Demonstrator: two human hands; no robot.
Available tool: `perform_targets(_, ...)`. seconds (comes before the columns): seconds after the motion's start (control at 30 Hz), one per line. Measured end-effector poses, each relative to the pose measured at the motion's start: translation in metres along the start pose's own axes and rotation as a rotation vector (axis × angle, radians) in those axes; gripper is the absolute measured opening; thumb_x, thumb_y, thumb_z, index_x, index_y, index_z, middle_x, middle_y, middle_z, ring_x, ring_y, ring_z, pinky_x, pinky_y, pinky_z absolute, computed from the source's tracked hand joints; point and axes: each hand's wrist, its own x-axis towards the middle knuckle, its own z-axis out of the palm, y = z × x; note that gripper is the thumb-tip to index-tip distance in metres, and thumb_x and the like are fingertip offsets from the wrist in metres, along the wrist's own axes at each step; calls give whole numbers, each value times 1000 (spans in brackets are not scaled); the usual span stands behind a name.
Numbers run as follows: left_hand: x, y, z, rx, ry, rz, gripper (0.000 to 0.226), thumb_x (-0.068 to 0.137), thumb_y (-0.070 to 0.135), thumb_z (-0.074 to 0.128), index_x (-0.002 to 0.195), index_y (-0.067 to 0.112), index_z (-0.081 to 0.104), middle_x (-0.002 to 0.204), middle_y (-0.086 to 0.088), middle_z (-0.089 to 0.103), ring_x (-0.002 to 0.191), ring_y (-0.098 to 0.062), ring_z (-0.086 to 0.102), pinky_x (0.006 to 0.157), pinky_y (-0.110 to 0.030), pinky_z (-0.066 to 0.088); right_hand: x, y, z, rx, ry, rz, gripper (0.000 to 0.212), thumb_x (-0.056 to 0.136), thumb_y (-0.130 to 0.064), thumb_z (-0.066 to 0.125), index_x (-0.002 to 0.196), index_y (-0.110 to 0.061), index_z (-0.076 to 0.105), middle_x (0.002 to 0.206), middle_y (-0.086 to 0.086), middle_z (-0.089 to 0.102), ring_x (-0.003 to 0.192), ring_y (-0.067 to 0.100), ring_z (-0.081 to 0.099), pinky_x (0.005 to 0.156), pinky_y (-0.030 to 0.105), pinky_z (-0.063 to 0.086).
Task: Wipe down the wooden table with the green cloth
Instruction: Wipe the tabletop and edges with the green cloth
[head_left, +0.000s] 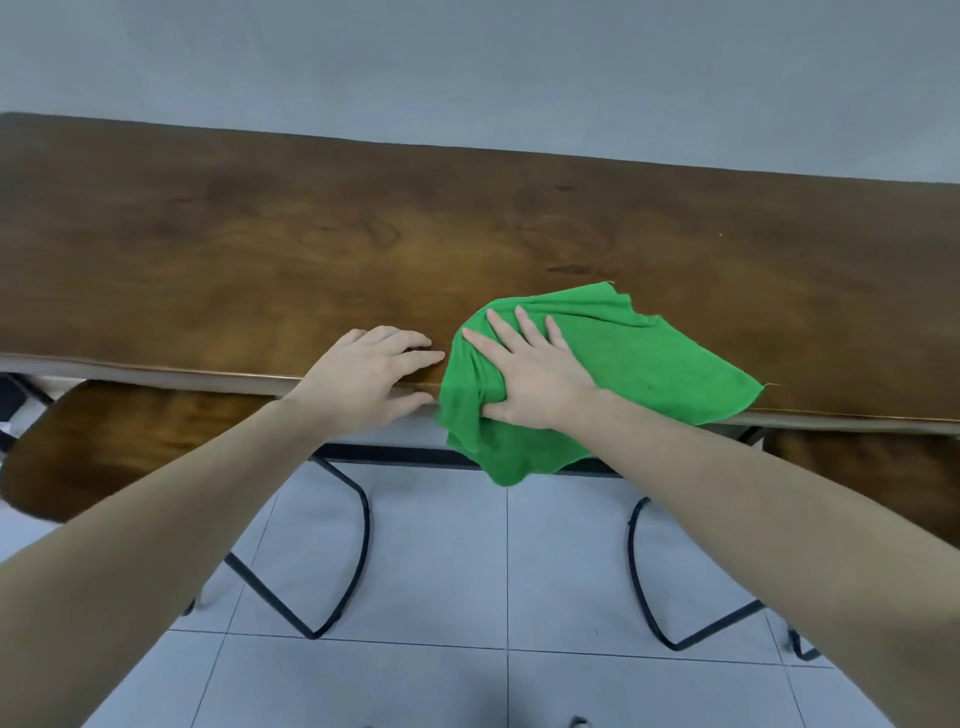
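Green microfibre cloth (613, 364) sits bunched under the right hand (535, 379), thumb gripping a fold — best flattened before sweeping up-frame across the brown wooden table (260, 244), left hand (363, 376) lying relaxed at its edge.

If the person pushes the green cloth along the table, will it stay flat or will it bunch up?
Probably it bunches: the green cloth is already wrinkled under the right hand, so it looks soft and floppy. Part of it hangs limp over the wooden table edge, so it seems light and may slide off. The left hand rests on the edge, not on the cloth.
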Motion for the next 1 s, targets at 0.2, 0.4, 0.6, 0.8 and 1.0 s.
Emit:
perform_targets(0.2,-47,-70,-8,-2,-8,-26,55,88,51,61,139,32,54,141,6,54,129,-19,47,95,-41,41,45,-87,-2,-40,22,26,96,83,-81,40,158,-38,-4,168,3,-2,153,37,-1,119,62,3)
perform_targets(0.4,-66,-92,-9,-13,16,-15,55,93,56,51,142,33,50,144,4,50,132,-21,44,102,-43,36,29,-57,-3,-46,19,-190,100,87,-54,67,154,-48,-7,168,-6,0,154,26,0,123,52,4)
perform_targets(0.6,-69,-89,-6,-10,4,-37,57,95,58,42,147,34,42,150,4,43,138,-18,36,110,-45,28,-6,6,-2,-28,-13,-155,102,83,-60,68,151,-56,-8,165,-13,-3,154,20,4,124,47,8)
perform_targets(0.8,-68,-90,-3,11,-28,-42,58,97,59,34,149,34,37,151,4,41,138,-19,34,110,-47,28,-39,51,-1,4,-29,-18,92,76,-86,39,148,-60,-12,165,-12,-3,154,23,6,124,44,2)
perform_targets(1.0,-69,-94,-2,-12,-44,-46,57,97,61,34,149,37,34,152,7,38,140,-16,30,112,-45,25,-24,35,2,-2,-8,-10,96,79,-79,48,148,-59,-15,168,-4,-4,153,31,6,122,53,2)
